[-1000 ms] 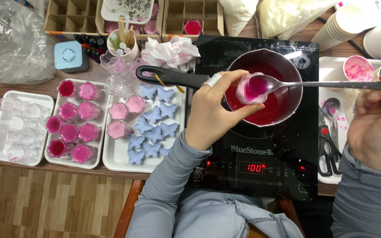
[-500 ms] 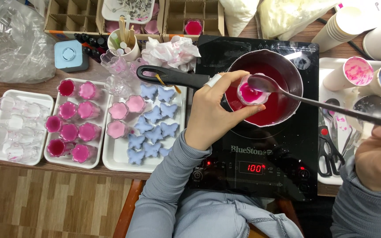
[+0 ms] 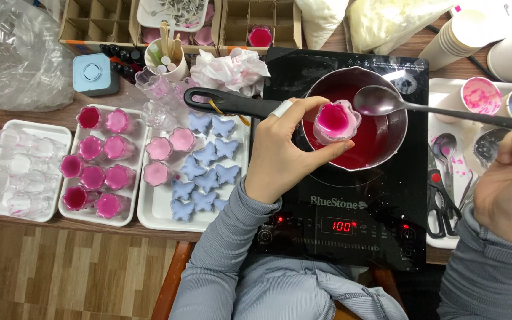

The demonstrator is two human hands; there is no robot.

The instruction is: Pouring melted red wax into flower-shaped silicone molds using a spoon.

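From the head view, the left hand [image 3: 282, 157] pinches a small flower-shaped clear cup [image 3: 335, 121] between thumb and fingertips, holding it over the near-left part of the saucepan [image 3: 395, 127] of red liquid on the black induction cooker [image 3: 351, 219]. A second ago the spoon [image 3: 380, 101] was tipped into the cup, its bowl full of pink; now it has lifted clear and hangs empty just right of the cup, still over the pan, and the cup is nearly full. The right hand [image 3: 508, 184] grips the spoon's handle, fingers curled around it, right of the pan. Left of the pan sit trays of filled pink cups [image 3: 93, 178] and blue butterfly shapes [image 3: 205, 169].
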